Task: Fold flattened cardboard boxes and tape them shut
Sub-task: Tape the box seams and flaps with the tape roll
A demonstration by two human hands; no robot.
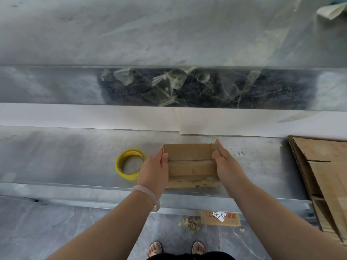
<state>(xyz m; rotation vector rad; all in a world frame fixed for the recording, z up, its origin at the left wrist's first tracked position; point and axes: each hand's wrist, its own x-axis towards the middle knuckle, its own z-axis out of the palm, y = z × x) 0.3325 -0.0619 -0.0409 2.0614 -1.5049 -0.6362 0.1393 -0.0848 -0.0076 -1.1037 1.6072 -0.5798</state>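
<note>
A small brown cardboard box (191, 162) stands on the grey metal table (65, 156), its two top flaps folded down and meeting along a seam. My left hand (155, 170) holds the box's left end, thumb on the top flap. Along the right end lies my right hand (224, 164) with straight fingers, pressing the side while the thumb rests on the top. A roll of yellow tape (129, 164) lies flat on the table just left of my left hand.
A stack of flattened cardboard sheets (324, 177) lies at the table's right end. A white strip (93, 115) and clear plastic film (178, 85) over dark material run behind the box. On the floor below lie a cardboard piece with a label (220, 218) and crumbs.
</note>
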